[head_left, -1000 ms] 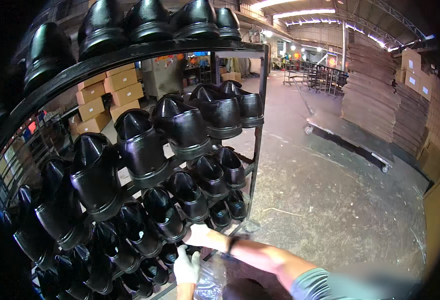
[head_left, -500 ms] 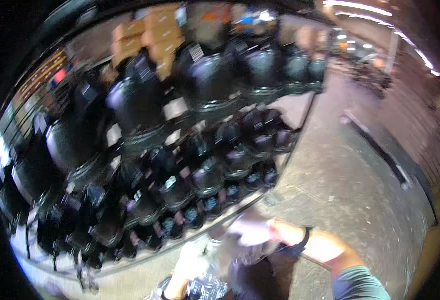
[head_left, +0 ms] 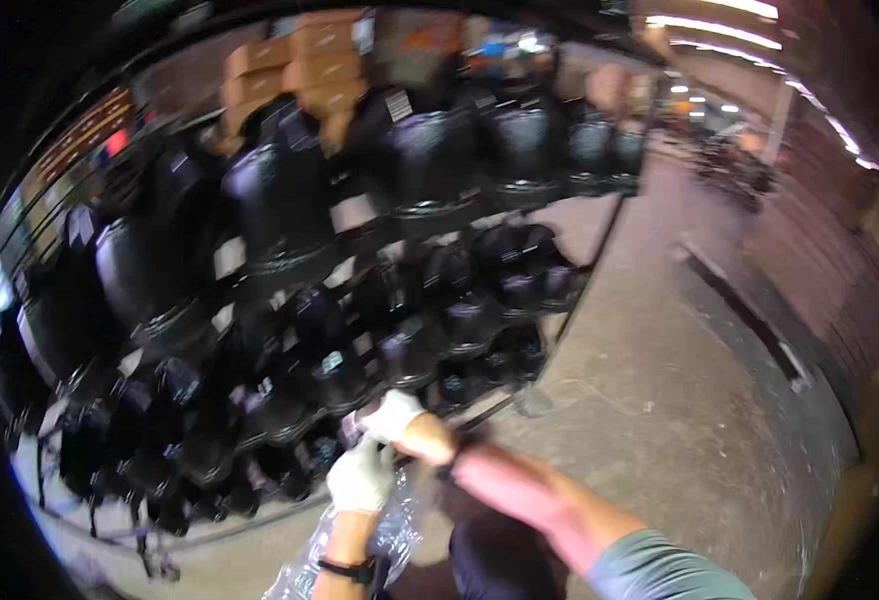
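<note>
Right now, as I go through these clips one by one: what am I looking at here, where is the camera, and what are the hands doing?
The camera sits on a person's head and looks down; its fisheye lens bends straight lines. No machine is involved. A tiered metal rack holds rows of black shoes. Both hands wear white gloves. The right hand reaches to a shoe on a lower tier. The left hand is just below it, above a crinkled clear plastic bag. The picture is blurred, so the grips are unclear. The concrete floor lies to the right.

White gloves, black wristbands, grey-green right sleeve (head_left: 660,575).
</note>
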The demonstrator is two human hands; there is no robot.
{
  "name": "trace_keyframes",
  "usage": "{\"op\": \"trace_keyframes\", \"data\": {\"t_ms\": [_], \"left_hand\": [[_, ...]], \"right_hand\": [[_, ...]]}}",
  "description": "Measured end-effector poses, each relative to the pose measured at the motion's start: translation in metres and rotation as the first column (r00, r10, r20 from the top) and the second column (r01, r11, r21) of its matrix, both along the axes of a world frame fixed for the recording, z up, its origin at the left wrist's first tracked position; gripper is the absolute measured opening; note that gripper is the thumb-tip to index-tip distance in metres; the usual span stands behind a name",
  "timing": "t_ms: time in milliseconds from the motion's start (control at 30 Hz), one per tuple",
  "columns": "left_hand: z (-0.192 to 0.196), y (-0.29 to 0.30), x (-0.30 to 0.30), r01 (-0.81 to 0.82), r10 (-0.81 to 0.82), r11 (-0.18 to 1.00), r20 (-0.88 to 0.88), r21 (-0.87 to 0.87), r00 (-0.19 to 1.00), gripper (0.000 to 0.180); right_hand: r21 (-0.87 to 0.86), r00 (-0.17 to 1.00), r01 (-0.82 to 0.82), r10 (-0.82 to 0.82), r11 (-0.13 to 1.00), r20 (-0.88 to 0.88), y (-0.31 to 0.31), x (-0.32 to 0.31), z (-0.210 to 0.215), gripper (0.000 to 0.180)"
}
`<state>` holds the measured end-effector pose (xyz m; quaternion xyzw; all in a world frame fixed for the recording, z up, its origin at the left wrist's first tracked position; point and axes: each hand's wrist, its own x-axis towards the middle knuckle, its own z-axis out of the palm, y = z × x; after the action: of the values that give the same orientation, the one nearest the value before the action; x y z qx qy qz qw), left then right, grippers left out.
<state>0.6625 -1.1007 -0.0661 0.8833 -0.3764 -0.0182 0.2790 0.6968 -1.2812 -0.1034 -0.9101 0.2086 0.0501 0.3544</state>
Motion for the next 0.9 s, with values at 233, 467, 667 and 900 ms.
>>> {"op": "trace_keyframes", "data": {"t_ms": [233,467,667,900], "left_hand": [[-0.025,0.006,0.011,-0.053,0.054,0.993,0.0,-0.109,0.999,0.021],[-0.028,-0.046,-0.005,0.1,-0.101,0.987,0.003,-0.129,0.995,0.024],[0.042,0.041,-0.004,-0.117,-0.001,0.962,-0.43,-0.248,0.903,0.068],[0.026,0.094,0.002,0.249,-0.356,0.934,-0.641,-0.255,0.68,0.039]], "right_hand": [[-0.193,0.952,-0.268,0.291,0.944,0.099,0.004,-0.021,0.05,0.045],[-0.573,0.946,-0.178,0.299,0.8,0.124,-0.081,-0.056,-0.038,0.034],[0.184,0.856,-0.373,0.261,0.909,0.447,0.043,-0.121,0.078,0.096],[-0.11,0.852,-0.161,0.194,0.981,0.486,0.037,-0.151,0.118,0.032]]}}
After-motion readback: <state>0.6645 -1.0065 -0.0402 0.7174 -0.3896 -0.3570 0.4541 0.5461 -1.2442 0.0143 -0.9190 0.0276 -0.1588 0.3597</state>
